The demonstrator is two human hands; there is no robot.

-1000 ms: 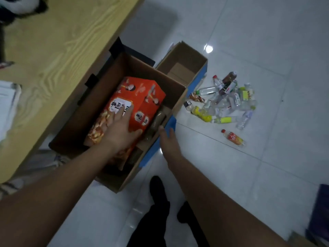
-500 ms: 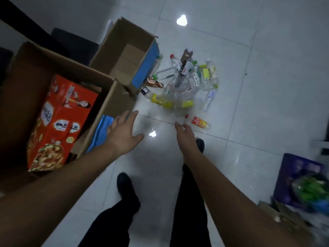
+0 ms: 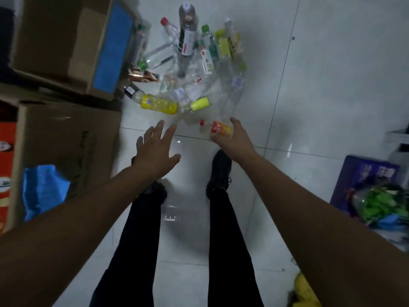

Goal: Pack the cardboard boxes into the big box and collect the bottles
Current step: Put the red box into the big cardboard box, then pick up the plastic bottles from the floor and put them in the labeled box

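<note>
Head view: our right hand (image 3: 234,140) grasps the small orange-labelled bottle (image 3: 218,130), lying crosswise, red cap leftward, label unreadable. Our left hand (image 3: 156,149) is spread, holding nothing. Behind, the bottle pile (image 3: 190,69) lies on the floor (image 3: 321,89). At left, the big box (image 3: 64,138) holds an orange carton (image 3: 6,151).

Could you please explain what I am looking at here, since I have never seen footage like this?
There is no machine: a person wears a camera on the head, looking down at their own arms, dark trousers and shoes on a white tiled floor. The right hand is closing around a small bottle with an orange label. The left hand is open, reaching toward a pile of empty plastic bottles. At the left stand a big cardboard box holding an orange carton, and a smaller open box.
</note>
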